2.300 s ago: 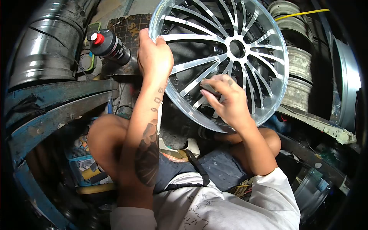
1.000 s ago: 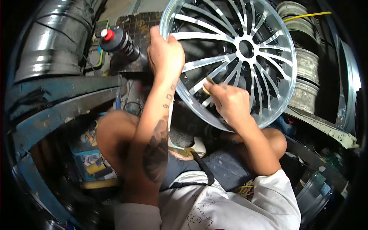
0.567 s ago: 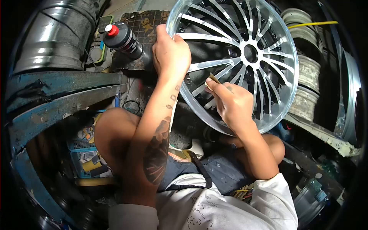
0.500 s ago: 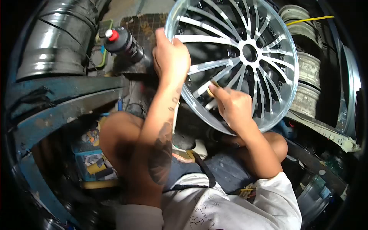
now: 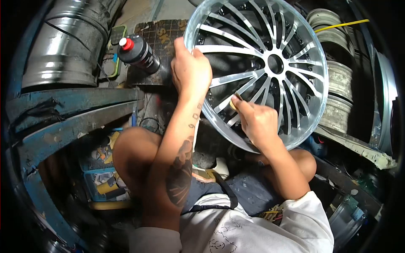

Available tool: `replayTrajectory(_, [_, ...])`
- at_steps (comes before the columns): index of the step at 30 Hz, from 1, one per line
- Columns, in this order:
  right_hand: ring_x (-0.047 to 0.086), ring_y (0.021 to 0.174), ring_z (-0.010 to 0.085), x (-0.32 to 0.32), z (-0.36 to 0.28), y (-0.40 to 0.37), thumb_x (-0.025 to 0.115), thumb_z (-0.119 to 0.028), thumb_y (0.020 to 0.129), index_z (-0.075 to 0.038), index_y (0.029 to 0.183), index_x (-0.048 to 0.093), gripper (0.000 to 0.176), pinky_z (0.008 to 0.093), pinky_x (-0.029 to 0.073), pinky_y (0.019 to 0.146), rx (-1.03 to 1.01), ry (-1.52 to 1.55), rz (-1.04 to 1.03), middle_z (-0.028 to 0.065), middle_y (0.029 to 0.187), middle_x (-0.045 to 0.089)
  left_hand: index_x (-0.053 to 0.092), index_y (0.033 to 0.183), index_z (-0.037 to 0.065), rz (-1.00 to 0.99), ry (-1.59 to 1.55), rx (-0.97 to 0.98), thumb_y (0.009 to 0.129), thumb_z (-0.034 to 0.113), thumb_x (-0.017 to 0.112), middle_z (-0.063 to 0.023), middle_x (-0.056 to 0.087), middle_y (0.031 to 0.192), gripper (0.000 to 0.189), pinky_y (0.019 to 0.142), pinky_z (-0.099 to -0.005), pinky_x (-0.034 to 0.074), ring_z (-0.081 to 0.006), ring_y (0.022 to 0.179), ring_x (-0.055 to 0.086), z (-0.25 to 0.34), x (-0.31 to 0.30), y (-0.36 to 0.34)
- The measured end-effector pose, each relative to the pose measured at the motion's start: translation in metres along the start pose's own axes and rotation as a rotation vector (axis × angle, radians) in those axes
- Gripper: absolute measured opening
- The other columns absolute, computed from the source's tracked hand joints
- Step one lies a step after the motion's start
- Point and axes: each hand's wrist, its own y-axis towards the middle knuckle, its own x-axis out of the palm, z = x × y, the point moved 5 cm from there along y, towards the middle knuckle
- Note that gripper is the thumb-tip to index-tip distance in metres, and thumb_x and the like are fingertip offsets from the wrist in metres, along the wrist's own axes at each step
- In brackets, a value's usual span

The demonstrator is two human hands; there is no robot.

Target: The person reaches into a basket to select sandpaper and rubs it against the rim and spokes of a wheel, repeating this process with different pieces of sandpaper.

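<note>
Far edge at 9 to 10 o'clock: big grey ribbed sheet-metal duct (image 5: pixel 63 46), lying tilted. Below it, a blue-painted scuffed metal beam (image 5: pixel 71 114) runs across toward 8 o'clock. At 7 o'clock, a blue plastic crate of paper scraps (image 5: pixel 99 179) sits beside the person's bare left knee (image 5: pixel 135 147). At 11 o'clock, a black plastic bottle with red-and-white cap (image 5: pixel 139 52) lies on its side, cap pointing to 10 o'clock, resting on a dark square-patterned mat (image 5: pixel 162 36). Just beside the bottle, the left hand (image 5: pixel 192 69) is clenched over the lip of the silver multi-spoke alloy wheel (image 5: pixel 284 69), fingers curled over the edge at the wheel's 9 o'clock, with the tattooed forearm running down to 6 o'clock. The wheel stands tilted, face toward the camera, filling 12 to 2 o'clock of the view, its lower edge near the person's lap. The right hand (image 5: pixel 257 122) is at the wheel's 7 o'clock, fingers pinched on a small tan folded sanding sheet (image 5: pixel 233 102), with the sheet's tip pressed to a spoke between rim and hub. The hands are near each other, not touching. At 6 o'clock: white printed t-shirt (image 5: pixel 253 227) and dark stained apron (image 5: pixel 249 189). At 3 o'clock, behind the wheel: a stack of dull grey bare rims (image 5: pixel 337 80), with a yellow cable (image 5: pixel 344 24) across its top at 1 o'clock.
</note>
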Motion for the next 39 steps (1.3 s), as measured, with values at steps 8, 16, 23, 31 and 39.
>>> replayTrajectory(8, [0.067, 0.057, 0.0273, 0.003, 0.0, 0.001, 0.07, -0.006, 0.081, -0.012, 0.114, 0.074, 0.034, 0.0406, 0.05, 0.052, -0.007, 0.021, -0.014, 0.0075, 0.07, 0.066, 0.056, 0.126, 0.002, 0.04, -0.008, 0.026, 0.101, 0.016, 0.055, -0.0319, 0.073, 0.106, 0.028, 0.092, -0.0558, 0.053, -0.0513, 0.106, 0.069, -0.004, -0.002, -0.001])
replayTrajectory(16, [0.062, 0.052, 0.0225, -0.055, 0.003, -0.007, 0.082, -0.001, 0.082, -0.01, 0.107, 0.079, 0.027, 0.0347, 0.048, 0.05, -0.012, 0.195, 0.295, 0.0057, 0.078, 0.075, 0.059, 0.127, 0.005, 0.034, 0.013, 0.005, 0.099, 0.017, 0.058, -0.031, 0.073, 0.108, 0.03, 0.094, -0.0553, 0.052, -0.0498, 0.108, 0.069, -0.002, -0.002, -0.006])
replayTrajectory(23, [0.072, 0.073, 0.0325, -0.02, 0.008, -0.015, 0.081, -0.016, 0.083, -0.01, 0.099, 0.064, 0.025, 0.0421, 0.057, 0.063, 0.154, 0.296, -0.113, 0.011, 0.083, 0.07, 0.061, 0.128, 0.004, 0.031, -0.02, 0.013, 0.099, 0.017, 0.058, -0.0293, 0.075, 0.108, 0.031, 0.095, -0.0526, 0.053, -0.048, 0.107, 0.071, -0.007, 0.001, -0.003])
replayTrajectory(31, [0.067, 0.071, 0.0323, -0.01, -0.013, -0.008, 0.076, -0.013, 0.086, -0.011, 0.107, 0.068, 0.023, 0.044, 0.054, 0.064, -0.003, 0.13, -0.151, 0.0103, 0.085, 0.064, 0.059, 0.13, 0.003, 0.037, 0.0, 0.004, 0.099, 0.016, 0.06, -0.0309, 0.074, 0.11, 0.034, 0.096, -0.0538, 0.052, -0.0491, 0.109, 0.07, -0.005, 0.0, -0.004])
replayTrajectory(39, [0.065, 0.064, 0.0218, -0.004, -0.018, -0.006, 0.07, -0.007, 0.076, -0.021, 0.126, 0.077, 0.052, 0.0372, 0.053, 0.062, -0.124, -0.077, -0.204, 0.0008, 0.075, 0.063, 0.056, 0.128, 0.005, -0.002, -0.007, -0.042, 0.1, 0.017, 0.056, -0.0295, 0.074, 0.109, 0.03, 0.095, -0.0542, 0.053, -0.0494, 0.109, 0.07, -0.003, -0.002, -0.007])
